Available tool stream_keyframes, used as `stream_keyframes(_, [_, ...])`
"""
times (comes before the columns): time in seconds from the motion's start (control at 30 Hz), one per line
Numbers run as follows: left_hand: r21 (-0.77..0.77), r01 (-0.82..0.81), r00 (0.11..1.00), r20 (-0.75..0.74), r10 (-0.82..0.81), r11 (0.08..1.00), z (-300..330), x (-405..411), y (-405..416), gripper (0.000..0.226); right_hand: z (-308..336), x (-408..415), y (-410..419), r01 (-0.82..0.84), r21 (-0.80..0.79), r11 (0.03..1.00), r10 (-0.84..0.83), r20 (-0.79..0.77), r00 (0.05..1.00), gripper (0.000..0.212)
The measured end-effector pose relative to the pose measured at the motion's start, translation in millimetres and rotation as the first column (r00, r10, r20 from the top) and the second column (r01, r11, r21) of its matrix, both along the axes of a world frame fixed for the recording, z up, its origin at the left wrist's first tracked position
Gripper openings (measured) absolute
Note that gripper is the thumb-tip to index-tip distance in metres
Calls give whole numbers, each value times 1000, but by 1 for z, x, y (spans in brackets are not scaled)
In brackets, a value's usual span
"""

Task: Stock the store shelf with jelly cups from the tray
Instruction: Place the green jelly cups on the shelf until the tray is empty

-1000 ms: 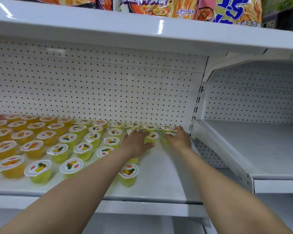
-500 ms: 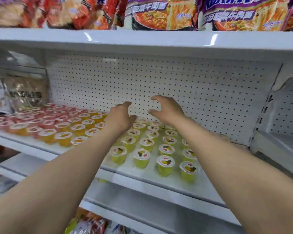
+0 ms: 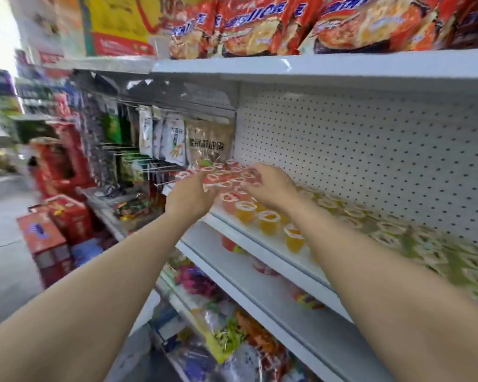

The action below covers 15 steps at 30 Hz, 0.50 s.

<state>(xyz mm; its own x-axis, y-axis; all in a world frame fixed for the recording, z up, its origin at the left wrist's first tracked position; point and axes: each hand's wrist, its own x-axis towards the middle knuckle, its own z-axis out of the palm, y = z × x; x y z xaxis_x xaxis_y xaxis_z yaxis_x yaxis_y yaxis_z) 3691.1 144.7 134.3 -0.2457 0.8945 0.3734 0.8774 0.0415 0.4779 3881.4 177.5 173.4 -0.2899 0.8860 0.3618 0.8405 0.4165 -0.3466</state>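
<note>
Moved left along the shelf (image 3: pixel 262 245) since half a second ago: view swung from the green jelly cups (image 3: pixel 392 230) toward the red jelly cups (image 3: pixel 226 179) at the left end, picture now motion-blurred. Left hand (image 3: pixel 189 198) and right hand (image 3: pixel 271 186) both lower than before, reaching over the red cups, no longer raised in front of the pegboard (image 3: pixel 370 150). Fingers of both loosely spread, nothing held; contact with the cups cannot tell from blur. Orange jelly cups (image 3: pixel 269 220) in a row along the front edge, just under the right wrist; green cups stretching away to the right, smeared. No tray in sight. White metal shelf, white dotted pegboard behind. Noodle packets (image 3: pixel 260 26) on the shelf above. Hanging snack bags (image 3: pixel 207 142) on hooks left of the pegboard. Mixed candy bags (image 3: pixel 232 340) on lower shelves. Red boxes (image 3: pixel 47 238) stacked on the grey floor (image 3: pixel 0 244) at far left, aisle open beyond.
</note>
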Motion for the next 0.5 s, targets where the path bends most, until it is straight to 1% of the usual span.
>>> stream_keyframes(0.1, [-23, -83, 996, -22, 83, 996, -11, -70, -1, 57, -10, -73, 14, -96, -25, 995, 96, -21, 995, 64])
stream_keyframes(0.2, [-50, -135, 991, -19, 134, 990, -24, -135, -1, 56, -24, -139, 28, -174, -55, 983, 171, -48, 984, 56])
stream_keyframes(0.27, [-59, -164, 986, -23, 163, 985, -38, -175, 1, 54, -39, -179, 40, -212, -66, 975, 210, -35, 977, 56])
stream_keyframes(0.4, [-136, -235, 971, 6, 238, 962, -80, -241, 4, 53, -78, -251, 59, -306, -152, 940, 308, -12, 951, 59])
stream_keyframes(0.5, [-185, -274, 957, 49, 287, 944, -117, -286, 13, 54, -109, -303, 75, -342, -213, 915, 355, 27, 934, 59])
